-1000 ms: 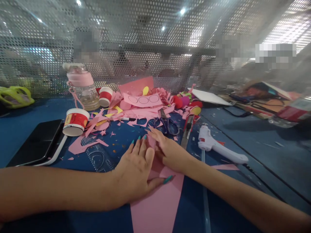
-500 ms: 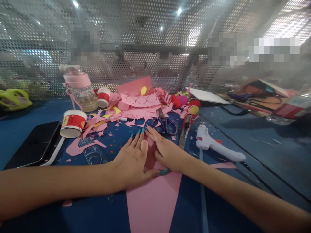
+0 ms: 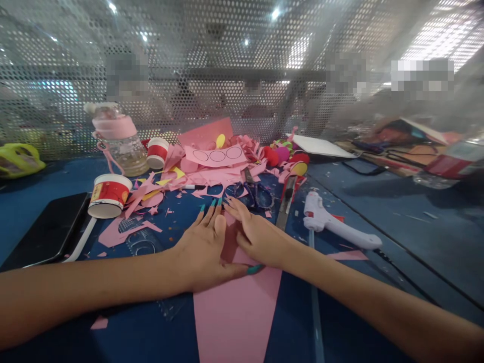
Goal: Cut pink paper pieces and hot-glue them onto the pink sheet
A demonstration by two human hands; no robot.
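Observation:
A pink paper sheet (image 3: 236,312) lies on the blue table (image 3: 378,212) in front of me, narrowing toward its far end. My left hand (image 3: 206,249) lies flat on the sheet's left part, fingers together and pointing away, thumb stretched right across the paper. My right hand (image 3: 259,237) presses flat on the sheet's far right part, close beside the left hand. Neither hand grips anything. The sheet's far tip is hidden under my hands.
Just beyond my fingers lie scissors (image 3: 257,194) and a heap of pink paper scraps (image 3: 212,169). A white glue gun (image 3: 336,229) lies right, a red paper cup (image 3: 108,195), a dark phone (image 3: 49,232) and a pink-capped bottle (image 3: 121,141) left. A perforated metal screen (image 3: 242,75) closes the back.
Both hands have slid slightly away from me along the pink sheet and drawn closer together; the view has shifted a little, showing more of the sheet near me.

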